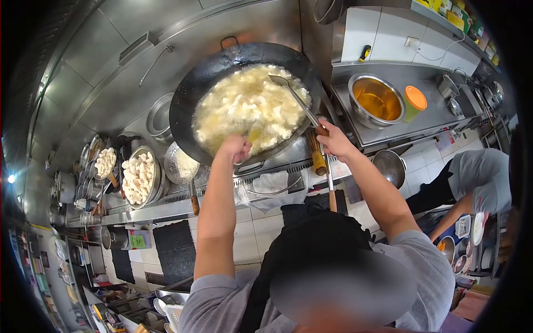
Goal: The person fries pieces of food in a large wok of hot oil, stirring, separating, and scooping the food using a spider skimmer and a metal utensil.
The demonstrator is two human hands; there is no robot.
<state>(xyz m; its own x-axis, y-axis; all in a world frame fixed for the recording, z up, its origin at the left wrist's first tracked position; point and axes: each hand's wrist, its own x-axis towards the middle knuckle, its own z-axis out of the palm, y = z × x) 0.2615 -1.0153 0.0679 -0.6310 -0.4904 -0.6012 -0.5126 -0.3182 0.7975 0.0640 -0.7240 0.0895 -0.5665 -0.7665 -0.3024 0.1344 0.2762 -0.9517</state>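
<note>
A large black wok (186,94) holds bubbling oil with many pale, battered-looking pieces of food (247,108) frying in it. My right hand (335,141) grips the wooden handle of a long metal wok spatula (300,102), whose blade rests at the food's far right side. Over the wok's near rim, my left hand (235,149) is closed in a fist. A yellowish patch shows just beyond its fingers, but I cannot make out whether the hand holds it. Below my right hand, a bamboo brush (317,158) lies beside the wok.
Left of the wok stand a strainer (182,166) with pale crumbs and a metal bowl (158,191) of pale raw pieces. On the right counter are a pot of amber oil (378,100) and an orange-lidded container (415,100). Another person (472,177) bends at the far right.
</note>
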